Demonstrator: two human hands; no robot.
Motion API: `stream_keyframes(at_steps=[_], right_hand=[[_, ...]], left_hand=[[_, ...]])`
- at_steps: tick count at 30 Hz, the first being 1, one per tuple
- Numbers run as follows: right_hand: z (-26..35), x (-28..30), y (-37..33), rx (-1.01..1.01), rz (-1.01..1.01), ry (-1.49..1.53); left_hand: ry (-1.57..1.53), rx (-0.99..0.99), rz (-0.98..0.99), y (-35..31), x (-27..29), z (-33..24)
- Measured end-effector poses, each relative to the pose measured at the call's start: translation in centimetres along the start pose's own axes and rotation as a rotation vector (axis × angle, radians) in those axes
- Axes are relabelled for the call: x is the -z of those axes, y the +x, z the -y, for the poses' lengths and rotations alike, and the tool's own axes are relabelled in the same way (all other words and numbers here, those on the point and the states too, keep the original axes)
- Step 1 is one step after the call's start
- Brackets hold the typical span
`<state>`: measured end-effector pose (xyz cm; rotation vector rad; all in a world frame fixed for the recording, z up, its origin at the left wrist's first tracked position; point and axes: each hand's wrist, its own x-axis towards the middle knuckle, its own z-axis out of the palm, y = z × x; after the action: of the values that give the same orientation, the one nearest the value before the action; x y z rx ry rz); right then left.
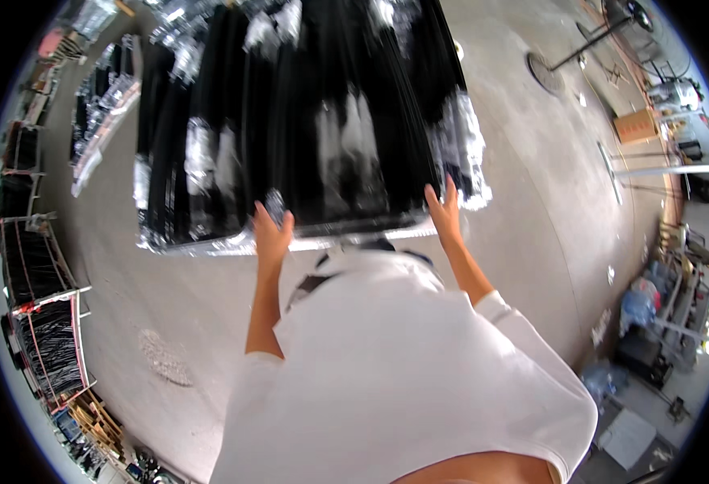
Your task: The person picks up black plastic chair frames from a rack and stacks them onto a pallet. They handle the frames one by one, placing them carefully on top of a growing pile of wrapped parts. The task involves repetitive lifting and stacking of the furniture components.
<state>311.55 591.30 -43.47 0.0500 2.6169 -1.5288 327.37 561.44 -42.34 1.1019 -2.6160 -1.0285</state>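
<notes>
Long black pieces lie side by side in front of me, with bands of shiny see-through plastic film around parts of them. I cannot tell exactly what kind of pieces they are. At the near edge of this stack is my left hand, thumb and fingers apart, touching or just above the black surface. Farther right, my right hand reaches to the same edge near the right corner, its fingers also spread. Slight blur hides whether either hand presses on the pieces.
A smaller film-covered stack stands at the far left. Racks with black bundles line the left wall. On the right are a round-based stand, a cardboard box, a metal T-shaped stand and plastic bags. Grey floor surrounds the stack.
</notes>
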Motion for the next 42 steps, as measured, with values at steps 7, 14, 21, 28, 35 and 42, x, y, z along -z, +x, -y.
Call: stream_keyframes(at_steps=[7,14,21,28,35,42], right_hand=[[4.1,-2.3,0.4,0.337,-0.108,-0.482],[5.0,-5.1,10.2,0.187,0.199,-0.541],[-2.9,-8.2,16.3,-0.047,0.19,-0.47],[3.9,-3.7,13.5,-0.149,0.158,-0.483],[3.7,-4.5,13.5,-0.109,0.119,-0.437],[4.3,-4.4,13.6,-0.175,0.16,-0.53]], left_hand=[[0.341,-0.328,-0.252,2.6,-2.6,-3.3],[0.163,-0.194,0.009,9.4,-1.8,-0.6],[0.104,0.221,0.016,11.7,-3.4,-1.2],[0.091,0.155,0.09,12.1,-3.8,-3.4],[0.095,0.193,0.088,11.7,-3.3,-3.9],[0.106,0.184,0.096,11.8,-3.6,-3.6]])
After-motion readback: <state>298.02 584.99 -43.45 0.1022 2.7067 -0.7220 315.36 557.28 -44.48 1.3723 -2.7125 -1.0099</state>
